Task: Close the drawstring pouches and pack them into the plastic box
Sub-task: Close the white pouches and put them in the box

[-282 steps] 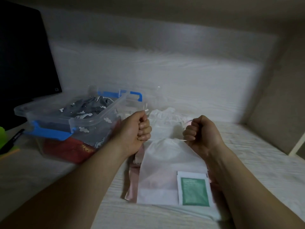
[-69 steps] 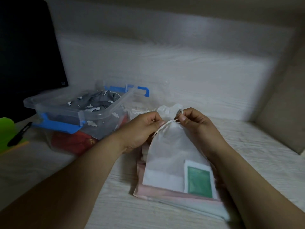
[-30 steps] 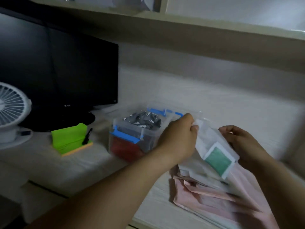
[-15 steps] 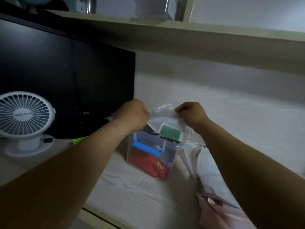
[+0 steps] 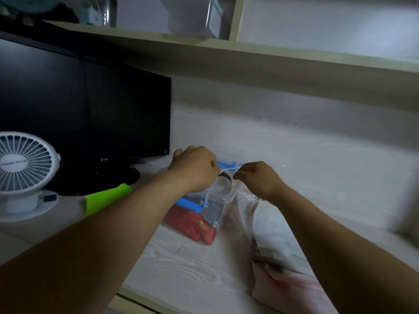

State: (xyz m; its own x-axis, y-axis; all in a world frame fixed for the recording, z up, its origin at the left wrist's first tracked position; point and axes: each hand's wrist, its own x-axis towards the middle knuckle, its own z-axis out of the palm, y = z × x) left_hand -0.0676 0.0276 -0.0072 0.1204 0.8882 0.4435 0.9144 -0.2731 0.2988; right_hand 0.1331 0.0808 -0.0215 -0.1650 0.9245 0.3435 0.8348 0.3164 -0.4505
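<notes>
Pale desk [image 5: 181,264] with a white fan [image 5: 25,164] and a dark monitor [image 5: 90,114]. Over the plastic box [image 5: 204,214], the left hand [image 5: 195,168] hides its fingers, grip unclear. A white pouch [image 5: 221,191] dips into the box, pinched by the right hand [image 5: 258,177]; spare pouches [image 5: 283,279] lie rightward.

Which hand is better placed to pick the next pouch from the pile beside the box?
Probably the right hand: it hovers nearest the pouch pile, right of the plastic box; the left hand is farther.
</notes>
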